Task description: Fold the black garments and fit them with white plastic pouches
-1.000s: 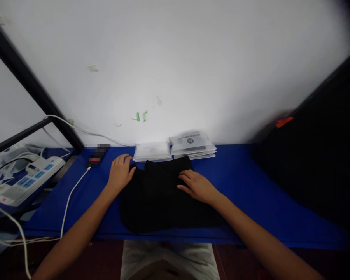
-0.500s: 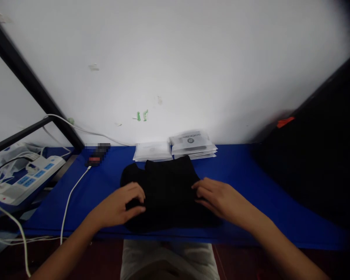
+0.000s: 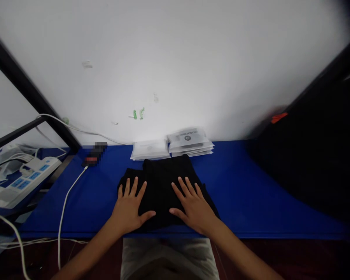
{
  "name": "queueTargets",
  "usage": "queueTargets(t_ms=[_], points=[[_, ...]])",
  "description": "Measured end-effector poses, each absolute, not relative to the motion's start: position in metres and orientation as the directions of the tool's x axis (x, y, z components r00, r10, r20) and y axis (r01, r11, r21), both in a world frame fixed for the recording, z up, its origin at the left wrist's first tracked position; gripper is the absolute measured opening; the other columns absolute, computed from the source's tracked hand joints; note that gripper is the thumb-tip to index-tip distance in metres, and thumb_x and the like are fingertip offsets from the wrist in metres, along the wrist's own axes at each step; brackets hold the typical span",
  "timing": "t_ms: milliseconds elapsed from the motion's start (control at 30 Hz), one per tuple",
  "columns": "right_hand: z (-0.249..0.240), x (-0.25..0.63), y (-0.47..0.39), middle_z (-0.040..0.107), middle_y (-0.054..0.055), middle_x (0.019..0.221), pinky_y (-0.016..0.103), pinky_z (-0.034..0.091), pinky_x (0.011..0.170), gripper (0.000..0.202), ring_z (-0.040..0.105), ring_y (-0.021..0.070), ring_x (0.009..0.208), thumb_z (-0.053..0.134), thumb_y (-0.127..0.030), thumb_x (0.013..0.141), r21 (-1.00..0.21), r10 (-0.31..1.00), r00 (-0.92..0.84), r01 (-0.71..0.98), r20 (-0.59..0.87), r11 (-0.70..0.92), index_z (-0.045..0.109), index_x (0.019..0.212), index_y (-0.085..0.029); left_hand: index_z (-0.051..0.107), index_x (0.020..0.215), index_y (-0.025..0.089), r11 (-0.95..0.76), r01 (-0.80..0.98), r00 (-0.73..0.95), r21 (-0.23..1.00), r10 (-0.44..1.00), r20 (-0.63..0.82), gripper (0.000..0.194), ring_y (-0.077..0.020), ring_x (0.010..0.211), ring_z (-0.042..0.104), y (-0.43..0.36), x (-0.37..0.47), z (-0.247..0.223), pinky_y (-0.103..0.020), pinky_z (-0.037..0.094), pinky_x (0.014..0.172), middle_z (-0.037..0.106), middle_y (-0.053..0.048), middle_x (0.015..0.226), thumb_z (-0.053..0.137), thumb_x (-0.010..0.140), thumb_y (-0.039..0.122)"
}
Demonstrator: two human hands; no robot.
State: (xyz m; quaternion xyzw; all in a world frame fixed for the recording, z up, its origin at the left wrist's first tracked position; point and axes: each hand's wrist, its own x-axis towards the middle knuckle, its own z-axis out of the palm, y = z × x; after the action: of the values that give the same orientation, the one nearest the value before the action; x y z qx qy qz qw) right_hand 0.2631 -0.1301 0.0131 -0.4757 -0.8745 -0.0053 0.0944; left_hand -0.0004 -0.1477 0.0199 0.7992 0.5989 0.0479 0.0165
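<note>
My left hand (image 3: pixel 130 208) and right hand (image 3: pixel 194 206) are lying open, fingers spread, on the black cloth (image 3: pixel 160 186); white packets (image 3: pixel 190 142) are resting at twelve o'clock.

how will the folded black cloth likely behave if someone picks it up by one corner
The folded black cloth would probably sag and unfold, since its outline looks soft and uneven. It seems unlikely to roll, lying flat on the blue table.
</note>
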Motion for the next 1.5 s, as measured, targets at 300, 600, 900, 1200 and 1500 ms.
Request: queueTargets(t_ms=[300,600,900,1200,1500], points=[[0.006,0.274,-0.125,0.033,0.018,0.155,0.059,0.033,0.108,0.077,0.026,0.0378,0.143,0.040,-0.069,0.091,-0.090,0.844,-0.515,0.843,0.148,0.530,0.034,0.150,-0.020,0.029,0.152,0.027,-0.311,0.943,0.309,0.120,0.950,0.039,0.092,-0.0469,0.144,0.016,-0.133,-0.009,0.020,-0.067,0.023,0.108,0.021,-0.017,0.159,0.042,0.079,0.082],[0.054,0.297,0.000,0.047,0.023,0.144,0.044,0.029,0.111,0.051,0.039,0.0320,0.135,0.049,-0.006,0.083,0.303,0.732,-0.494,0.869,0.469,0.392,0.051,0.134,-0.003,0.027,0.153,0.022,-0.427,0.890,0.425,0.158,0.904,0.049,0.096,-0.0436,0.147,0.010,-0.120,0.029,0.034,-0.071,0.014,0.110,0.016,-0.016,0.160,0.037,0.080,0.083],[0.076,0.310,0.041,0.070,0.014,0.091,0.040,0.037,0.089,0.025,0.055,0.0269,0.085,0.044,-0.010,0.091,0.322,0.704,-0.448,0.893,0.551,0.315,0.068,0.097,-0.010,0.025,0.153,0.021,-0.424,0.893,0.401,0.149,0.902,0.159,0.094,-0.0490,0.143,0.017,-0.130,0.025,0.011,-0.079,0.018,0.102,0.018,-0.022,0.159,0.041,0.082,0.080],[0.071,0.235,-0.084,0.069,0.009,0.098,0.037,0.041,0.086,0.024,0.054,0.0215,0.085,0.043,-0.013,0.096,0.349,0.380,-0.713,0.648,0.589,0.677,0.065,0.106,-0.016,0.058,0.124,0.019,-0.562,0.820,0.426,-0.103,0.480,0.767,0.031,-0.0264,0.124,0.054,-0.114,0.030,0.044,-0.045,0.037,0.107,0.063,-0.012,0.128,0.057,0.093,0.020],[0.040,0.268,-0.097,0.066,0.009,0.091,0.029,0.051,0.067,0.023,0.059,0.0197,0.082,0.042,-0.010,0.095,-0.114,0.543,-0.529,0.640,0.653,0.760,0.063,0.102,-0.018,0.067,0.101,0.020,-0.592,0.806,0.405,0.018,0.572,0.713,0.017,-0.0223,0.100,0.065,-0.113,0.021,0.055,-0.044,0.039,0.099,0.073,-0.006,0.104,0.052,0.093,0.016]])
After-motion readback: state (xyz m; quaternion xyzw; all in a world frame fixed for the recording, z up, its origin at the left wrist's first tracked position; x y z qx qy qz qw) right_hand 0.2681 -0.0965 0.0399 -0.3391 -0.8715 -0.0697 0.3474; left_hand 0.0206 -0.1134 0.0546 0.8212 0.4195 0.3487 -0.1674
